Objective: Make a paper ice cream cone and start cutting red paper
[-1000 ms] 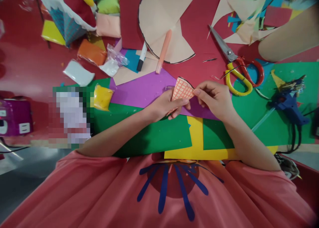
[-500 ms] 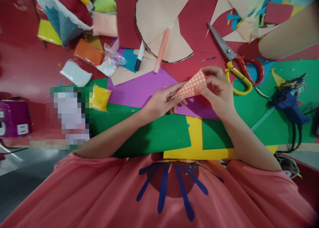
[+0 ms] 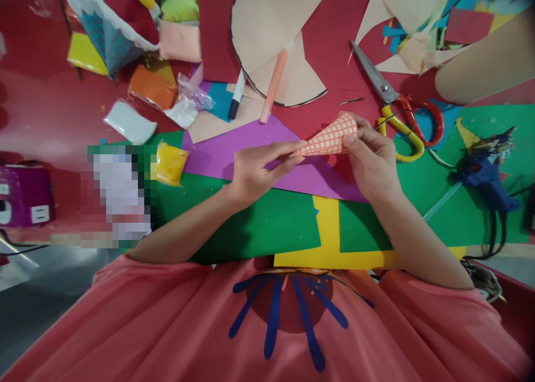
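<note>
Between my two hands is a small paper cone (image 3: 328, 138), cream with an orange grid drawn on it, its point to the left and its wide end to the right. My left hand (image 3: 261, 169) pinches the narrow tip between thumb and fingers. At the wide rim, my right hand (image 3: 374, 156) grips the paper with its thumb in front and its fingers behind. Below the cone lies purple paper (image 3: 246, 142) on green sheets (image 3: 234, 215). An orange marker (image 3: 273, 86) rests beyond the cone, partly over a cream paper piece (image 3: 267, 31) with a black-edged curve.
Scissors (image 3: 387, 92) with red and yellow handles lie right of my right hand. Farther right is a blue glue gun (image 3: 487, 176) with its cord. Clay packets, such as a yellow one (image 3: 171, 163), and a blue decorated cone (image 3: 111, 37) lie left. Paper scraps (image 3: 413, 14) fill the back right.
My left hand has slid back to the cone's tip, its fingers now straighter and uncovering more of the paper. The cone and my right hand have shifted slightly right.
</note>
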`<state>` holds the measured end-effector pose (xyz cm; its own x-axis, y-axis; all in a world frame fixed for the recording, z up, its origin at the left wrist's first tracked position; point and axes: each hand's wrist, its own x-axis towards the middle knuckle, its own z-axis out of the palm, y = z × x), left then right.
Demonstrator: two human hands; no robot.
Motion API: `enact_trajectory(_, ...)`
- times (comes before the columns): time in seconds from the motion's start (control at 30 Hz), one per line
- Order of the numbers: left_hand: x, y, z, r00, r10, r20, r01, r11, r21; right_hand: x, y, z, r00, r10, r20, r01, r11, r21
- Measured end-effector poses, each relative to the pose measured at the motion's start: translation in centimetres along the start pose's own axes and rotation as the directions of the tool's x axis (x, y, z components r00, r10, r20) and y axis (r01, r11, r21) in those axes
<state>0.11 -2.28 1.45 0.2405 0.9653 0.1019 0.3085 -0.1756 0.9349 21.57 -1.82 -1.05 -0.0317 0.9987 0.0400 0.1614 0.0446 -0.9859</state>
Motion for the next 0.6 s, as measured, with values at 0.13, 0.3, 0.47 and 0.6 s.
enact_trajectory(0.13, 0.0, -0.2, -0.2, 1.0, -0.019, -0.01, 0.019, 0.999, 0.043, 0.1, -0.3, 0.0, 1.0, 0.017, 0.018, -0.017, 1.0, -0.009)
enact_trajectory(0.3, 0.2, -0.6, -0.5, 1.0, 0.026, 0.011, -0.026, 1.0, -0.009, 0.2, -0.6, 0.0, 0.999, 0.047, 0.025, -0.048, 0.998, 0.051)
enact_trajectory(0.47, 0.5, -1.1, -0.6, 0.987, 0.157, 0.034, -0.16, 0.978, 0.137, 0.1, -0.3, 0.0, 0.998, 0.067, 0.012, -0.068, 0.995, 0.076)
enact_trajectory(0.6, 0.6, -1.9, -0.6, 0.958, 0.256, 0.132, -0.28, 0.934, 0.223, -0.1, -0.3, 0.1, 0.997, 0.076, 0.01, -0.077, 0.989, 0.123)
